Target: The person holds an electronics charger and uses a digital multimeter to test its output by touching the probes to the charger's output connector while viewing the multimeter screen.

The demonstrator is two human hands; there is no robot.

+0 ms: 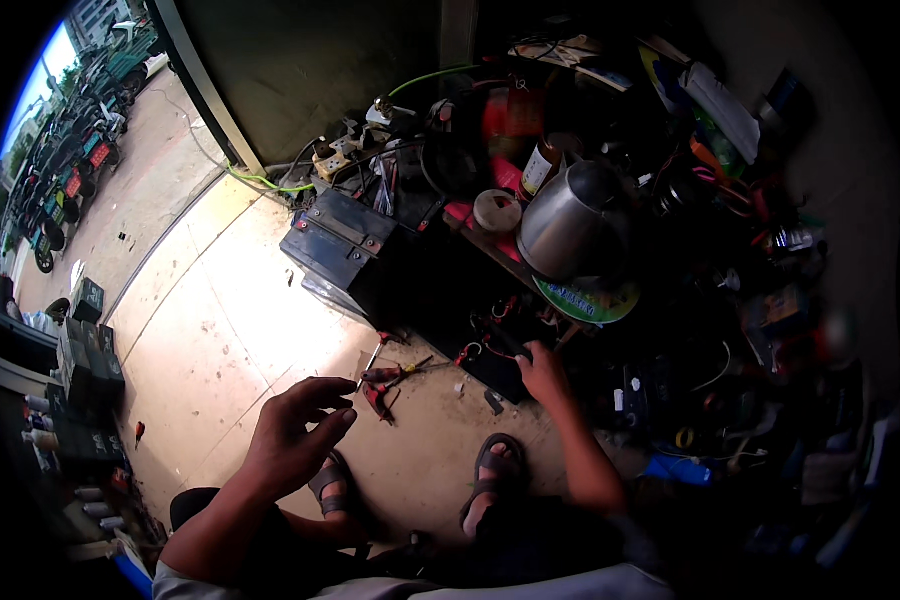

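My left hand (pixel 305 425) hovers above the floor, thumb and fingers apart, with nothing visible in it. Just beyond its fingertips lie red-handled pliers (pixel 377 401), a screwdriver with a red and yellow handle (pixel 395 373) and another red-handled screwdriver (pixel 375 350). My right hand (pixel 543 373) is closed at the edge of a dark, box-like thing (pixel 490 370) with red wires on it. A dark, long thing (pixel 508 343) sticks out from its fingers; shadow hides what kind it is. Farther off stands a black battery (pixel 335 240) with terminals on top.
A metal kettle (pixel 570 220) and a white cup (pixel 497 211) stand on a low stand at the back right. Power strips (pixel 340 160) with cables lie behind the battery. Dark clutter fills the right side. Several more batteries (pixel 90 360) stand at the left; an open doorway leads outside.
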